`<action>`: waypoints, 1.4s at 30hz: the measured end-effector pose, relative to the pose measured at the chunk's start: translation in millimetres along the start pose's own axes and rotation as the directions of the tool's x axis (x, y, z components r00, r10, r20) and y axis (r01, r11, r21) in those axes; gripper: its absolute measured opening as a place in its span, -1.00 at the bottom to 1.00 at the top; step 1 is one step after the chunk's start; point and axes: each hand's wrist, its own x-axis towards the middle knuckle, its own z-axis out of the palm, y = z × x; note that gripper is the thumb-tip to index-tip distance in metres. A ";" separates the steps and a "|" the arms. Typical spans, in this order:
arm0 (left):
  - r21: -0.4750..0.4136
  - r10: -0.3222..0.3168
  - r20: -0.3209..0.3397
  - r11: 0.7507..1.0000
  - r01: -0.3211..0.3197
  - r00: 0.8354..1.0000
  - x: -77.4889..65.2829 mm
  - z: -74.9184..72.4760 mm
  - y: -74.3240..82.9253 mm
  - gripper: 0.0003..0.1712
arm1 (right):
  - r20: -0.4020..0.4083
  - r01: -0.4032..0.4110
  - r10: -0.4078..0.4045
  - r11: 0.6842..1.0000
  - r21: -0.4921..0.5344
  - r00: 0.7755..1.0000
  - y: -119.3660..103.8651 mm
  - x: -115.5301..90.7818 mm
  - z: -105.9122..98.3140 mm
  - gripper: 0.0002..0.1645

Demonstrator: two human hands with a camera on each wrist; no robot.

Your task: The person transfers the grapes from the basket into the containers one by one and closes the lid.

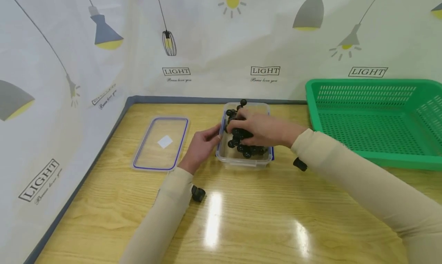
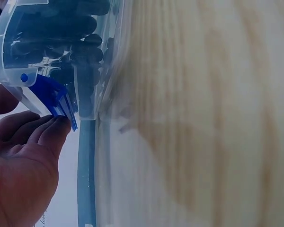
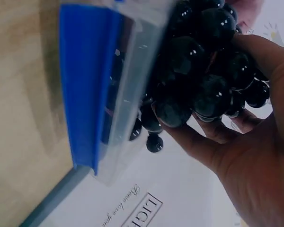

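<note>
My right hand [image 1: 264, 127] grips a bunch of black grapes [image 1: 236, 142] in the opening of a clear plastic food container [image 1: 238, 162]. In the right wrist view, its fingers and thumb curl round the grapes [image 3: 212, 94], close beside the blue side latch [image 3: 85, 85]. Some grapes poke above the container's far rim. At the container's left side is my left hand [image 1: 201, 146], fingers fairly straight. The left wrist view has those fingertips [image 2: 61, 124] right at a hanging blue latch [image 2: 51, 94]. More grapes show dark through the container wall.
A clear lid with a blue seal [image 1: 146, 143] and a white square on it lies left of the container. On the right stands a green perforated basket [image 1: 312, 114]. A lamp-patterned backdrop [image 1: 214, 80] borders the wooden table [image 1: 248, 214] behind and at left.
</note>
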 end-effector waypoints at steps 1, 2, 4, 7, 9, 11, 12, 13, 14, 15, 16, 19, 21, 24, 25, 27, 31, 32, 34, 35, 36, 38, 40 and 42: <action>0.003 -0.003 -0.003 1.000 0.003 1.000 -0.1 -0.1 0.4 -0.49 | 0.010 -0.001 0.001 1.000 0.009 1.000 -0.4 -0.4 1.6 -0.54; 0.007 -0.008 -0.007 1.000 0.008 1.000 -0.2 -0.2 0.8 -0.49 | 0.016 -0.002 0.002 1.000 0.017 1.000 -0.7 -0.8 3.0 -0.53; 0.004 -0.013 -0.009 1.000 0.013 1.000 -0.2 -0.4 1.4 -0.49 | 0.023 -0.001 0.001 1.000 0.021 1.000 -1.8 -1.1 5.5 -0.52; -0.002 -0.017 -0.005 1.000 0.017 1.000 -0.4 -0.5 1.8 -0.49 | 0.025 0.015 -0.014 1.000 -0.018 1.000 -2.7 -0.5 10.5 -0.52; -0.007 -0.023 -0.004 1.000 0.023 1.000 -0.5 -0.1 2.1 -0.49 | 0.021 0.032 -0.031 0.998 -0.053 0.999 -3.2 -0.4 14.4 -0.54; -0.003 -0.025 -0.002 1.000 0.025 1.000 -0.3 0.5 2.3 -0.48 | 0.025 0.041 -0.039 0.995 -0.090 0.999 -3.8 -1.6 18.6 -0.56; -0.001 -0.022 0.000 1.000 0.022 1.000 -0.2 0.8 2.5 -0.48 | 0.024 0.043 -0.041 0.994 -0.104 0.999 -4.1 -2.6 20.6 -0.57; 0.001 -0.020 0.001 1.000 0.020 1.000 -0.2 1.0 2.5 -0.48 | 0.026 0.047 -0.045 0.991 -0.121 0.999 -4.6 -3.3 22.4 -0.57; 0.006 -0.020 0.003 1.000 0.020 1.000 -0.3 1.1 2.4 -0.48 | 0.025 0.053 -0.050 0.989 -0.136 0.998 -5.0 -3.9 24.2 -0.58; 0.009 -0.017 0.005 1.000 0.017 1.000 -0.3 1.0 2.5 -0.48 | 0.029 0.058 -0.054 0.985 -0.160 0.998 -5.3 -4.3 25.9 -0.57; 0.013 -0.014 0.007 1.000 0.014 1.000 -0.3 0.8 2.5 -0.48 | 0.034 0.061 -0.056 0.981 -0.183 0.998 -5.7 -4.5 27.5 -0.57; 0.027 -0.021 0.001 0.999 0.021 1.000 -0.3 -0.1 2.6 -0.48 | 0.039 0.071 -0.063 0.966 -0.250 0.997 -7.7 -3.0 31.3 -0.52; 0.027 -0.029 -0.002 0.999 0.029 1.000 -0.1 -1.0 2.6 -0.48 | 0.042 0.060 -0.049 0.954 -0.293 0.998 -9.8 -1.4 33.7 -0.49; 0.022 -0.045 0.001 0.999 0.045 0.999 -0.8 -1.6 2.7 -0.47 | 0.035 0.032 -0.021 0.942 -0.334 0.999 -14.8 1.1 37.3 -0.50; 0.020 -0.046 0.005 0.999 0.046 0.999 -0.6 -1.7 3.0 -0.47 | 0.033 0.022 -0.011 0.938 -0.346 0.999 -16.4 1.9 38.3 -0.52; 0.022 -0.049 0.006 0.999 0.048 0.999 -0.9 -2.0 3.6 -0.46 | 0.036 0.004 0.010 0.929 -0.369 0.999 -19.6 3.9 40.4 -0.56; 0.017 -0.050 0.008 0.999 0.050 0.999 -1.3 -2.0 3.3 -0.47 | 0.043 -0.025 0.045 0.920 -0.392 0.998 -22.7 8.6 45.0 -0.62; 0.014 -0.048 0.007 0.999 0.048 0.999 -1.3 -2.0 3.3 -0.47 | 0.038 -0.032 0.051 0.918 -0.396 0.998 -22.4 9.2 46.2 -0.63; 0.011 -0.044 0.005 0.999 0.044 0.999 -0.9 -2.0 3.0 -0.47 | 0.012 -0.037 0.046 0.919 -0.392 0.999 -20.6 9.2 48.2 -0.64; 0.012 -0.043 0.002 0.999 0.043 0.999 -0.7 -2.1 2.7 -0.47 | -0.005 -0.036 0.037 0.921 -0.388 0.999 -19.3 8.8 49.2 -0.65; 0.014 -0.039 0.000 0.999 0.039 0.999 -0.3 -2.1 2.6 -0.47 | -0.021 -0.034 0.028 0.923 -0.384 0.999 -17.9 8.0 49.9 -0.66; 0.021 -0.035 -0.004 0.999 0.035 0.999 0.1 -2.3 2.5 -0.47 | -0.047 -0.022 0.005 0.927 -0.375 0.999 -14.8 6.4 51.3 -0.66; 0.023 -0.034 -0.004 0.999 0.034 0.999 0.5 -2.5 2.3 -0.47 | -0.064 -0.008 -0.016 0.932 -0.362 0.998 -12.1 5.0 52.4 -0.65; 0.023 -0.032 -0.002 0.999 0.032 0.999 1.0 -2.5 2.0 -0.47 | -0.069 -0.003 -0.022 0.937 -0.350 0.997 -9.8 4.0 53.5 -0.63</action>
